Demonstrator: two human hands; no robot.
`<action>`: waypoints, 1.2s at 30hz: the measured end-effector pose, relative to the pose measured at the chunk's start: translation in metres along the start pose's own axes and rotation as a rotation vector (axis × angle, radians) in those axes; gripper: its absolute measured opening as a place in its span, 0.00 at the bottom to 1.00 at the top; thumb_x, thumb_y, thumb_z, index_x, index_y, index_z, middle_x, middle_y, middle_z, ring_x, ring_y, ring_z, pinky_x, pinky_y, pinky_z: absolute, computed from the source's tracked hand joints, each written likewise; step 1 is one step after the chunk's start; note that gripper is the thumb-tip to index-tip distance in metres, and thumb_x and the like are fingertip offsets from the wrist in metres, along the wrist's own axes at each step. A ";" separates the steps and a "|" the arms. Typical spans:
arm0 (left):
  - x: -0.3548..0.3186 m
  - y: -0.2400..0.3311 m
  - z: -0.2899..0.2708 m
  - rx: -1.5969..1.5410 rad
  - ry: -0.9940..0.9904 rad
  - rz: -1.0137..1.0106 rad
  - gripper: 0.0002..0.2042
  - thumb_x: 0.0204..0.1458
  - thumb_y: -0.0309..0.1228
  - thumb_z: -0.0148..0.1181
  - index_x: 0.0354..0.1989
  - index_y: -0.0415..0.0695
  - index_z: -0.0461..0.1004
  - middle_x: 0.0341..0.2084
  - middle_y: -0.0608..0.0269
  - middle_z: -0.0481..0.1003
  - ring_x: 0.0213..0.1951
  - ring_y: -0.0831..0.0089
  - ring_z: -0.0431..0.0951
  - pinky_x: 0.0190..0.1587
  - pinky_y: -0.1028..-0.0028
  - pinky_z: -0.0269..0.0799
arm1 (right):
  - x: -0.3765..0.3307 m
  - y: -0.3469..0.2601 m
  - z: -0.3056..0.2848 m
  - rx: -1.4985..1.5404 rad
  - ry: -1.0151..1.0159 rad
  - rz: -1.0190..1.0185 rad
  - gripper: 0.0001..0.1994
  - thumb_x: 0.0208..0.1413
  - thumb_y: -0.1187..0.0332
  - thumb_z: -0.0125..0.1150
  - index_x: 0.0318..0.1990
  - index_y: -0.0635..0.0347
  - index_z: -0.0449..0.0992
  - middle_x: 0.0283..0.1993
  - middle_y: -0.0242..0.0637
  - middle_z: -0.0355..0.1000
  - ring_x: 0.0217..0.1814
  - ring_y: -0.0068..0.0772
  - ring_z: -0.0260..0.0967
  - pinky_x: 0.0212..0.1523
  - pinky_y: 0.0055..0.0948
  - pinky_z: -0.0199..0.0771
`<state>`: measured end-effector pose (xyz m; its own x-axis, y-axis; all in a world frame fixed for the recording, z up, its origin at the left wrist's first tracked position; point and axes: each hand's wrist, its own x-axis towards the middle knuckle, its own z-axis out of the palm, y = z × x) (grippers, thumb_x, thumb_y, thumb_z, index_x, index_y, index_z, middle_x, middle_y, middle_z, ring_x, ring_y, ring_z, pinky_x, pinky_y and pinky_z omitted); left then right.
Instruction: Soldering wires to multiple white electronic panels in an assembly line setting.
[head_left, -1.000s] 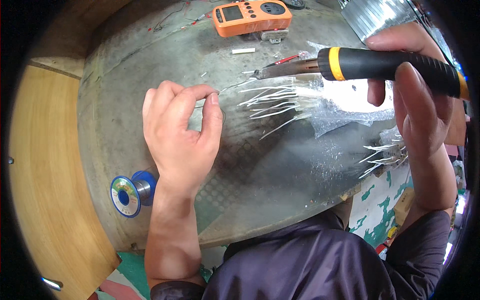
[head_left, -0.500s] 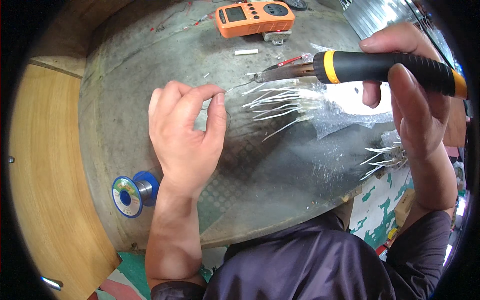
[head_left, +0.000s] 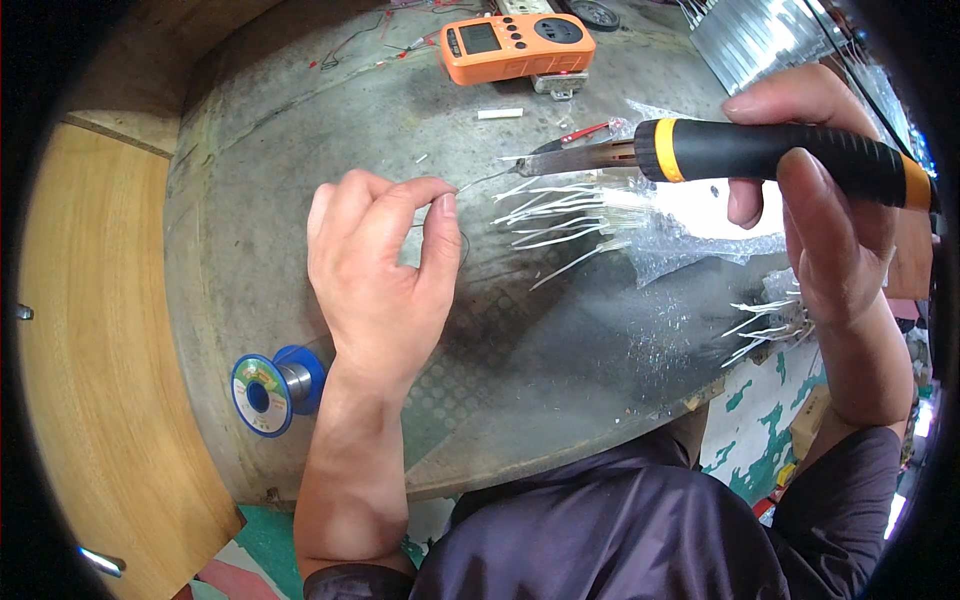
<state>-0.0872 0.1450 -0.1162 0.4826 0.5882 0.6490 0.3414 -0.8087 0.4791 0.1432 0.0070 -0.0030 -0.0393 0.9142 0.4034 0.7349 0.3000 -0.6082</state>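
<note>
Centre: my left hand (head_left: 380, 250) pinches thin wire (head_left: 485, 179) | Upper right: my right hand (head_left: 840, 235) grips the soldering iron (head_left: 740, 150) | Judgement: steadiness matters most where wire meets tip (head_left: 521, 168)

Along the left edge of the brownish-grey worktop (head_left: 240, 220), a hand could pass from the far left corner down to the blue plastic spool of silver wire (head_left: 296, 381), which obstructs the near left corner. Across the middle, the left hand (head_left: 385, 240), its pinched thin grey wire (head_left: 487, 181) and the black, yellow-banded soldering iron (head_left: 740, 150) in the right hand (head_left: 830, 190) form a barrier. The orange rectangular meter (head_left: 520, 64) blocks the far edge. Right of centre, fanned thin white wires (head_left: 560, 220) protrude leftward; room opens between them and the near edge.
</note>
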 end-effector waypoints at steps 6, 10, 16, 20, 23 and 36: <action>-0.001 0.000 0.001 0.000 0.008 -0.018 0.05 0.42 0.25 0.64 0.29 0.46 0.77 0.23 0.64 0.68 0.28 0.65 0.66 0.32 0.69 0.62 | 0.000 -0.002 0.000 -0.031 0.020 -0.032 0.17 0.60 0.61 0.48 0.46 0.68 0.69 0.32 0.38 0.67 0.23 0.16 0.66 0.24 0.15 0.64; -0.002 0.000 0.001 -0.013 0.003 -0.004 0.05 0.42 0.24 0.64 0.29 0.46 0.77 0.23 0.65 0.68 0.28 0.66 0.66 0.32 0.70 0.62 | -0.001 0.000 -0.001 -0.026 -0.020 -0.014 0.16 0.60 0.62 0.47 0.46 0.69 0.68 0.33 0.38 0.67 0.23 0.16 0.66 0.24 0.15 0.64; -0.002 -0.001 0.001 -0.021 0.034 -0.007 0.05 0.41 0.24 0.63 0.28 0.45 0.76 0.23 0.64 0.68 0.28 0.65 0.66 0.32 0.69 0.62 | -0.003 -0.002 0.002 -0.015 0.032 -0.017 0.18 0.60 0.61 0.48 0.46 0.69 0.69 0.35 0.40 0.67 0.24 0.17 0.67 0.24 0.15 0.65; 0.000 0.003 -0.010 -0.016 0.095 0.021 0.05 0.37 0.22 0.60 0.24 0.45 0.73 0.22 0.63 0.68 0.27 0.65 0.65 0.32 0.69 0.61 | -0.013 -0.006 -0.017 0.021 0.052 0.041 0.22 0.58 0.55 0.51 0.46 0.70 0.69 0.36 0.41 0.67 0.22 0.21 0.68 0.21 0.17 0.66; 0.000 0.004 -0.012 -0.048 0.123 0.041 0.05 0.34 0.20 0.58 0.21 0.44 0.71 0.21 0.63 0.67 0.27 0.65 0.65 0.31 0.69 0.60 | -0.015 -0.012 -0.018 -0.012 0.054 0.039 0.25 0.57 0.53 0.51 0.46 0.71 0.69 0.37 0.42 0.67 0.21 0.24 0.69 0.21 0.17 0.68; -0.001 0.003 -0.008 -0.053 0.134 0.036 0.05 0.34 0.21 0.58 0.20 0.44 0.71 0.21 0.64 0.66 0.26 0.66 0.64 0.30 0.69 0.60 | -0.014 -0.014 -0.008 0.031 0.019 0.039 0.24 0.57 0.53 0.51 0.46 0.71 0.69 0.38 0.42 0.66 0.23 0.22 0.69 0.22 0.17 0.68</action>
<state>-0.0934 0.1420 -0.1103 0.3806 0.5572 0.7380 0.2811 -0.8300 0.4817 0.1389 -0.0119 0.0049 0.0020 0.9201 0.3916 0.7144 0.2727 -0.6444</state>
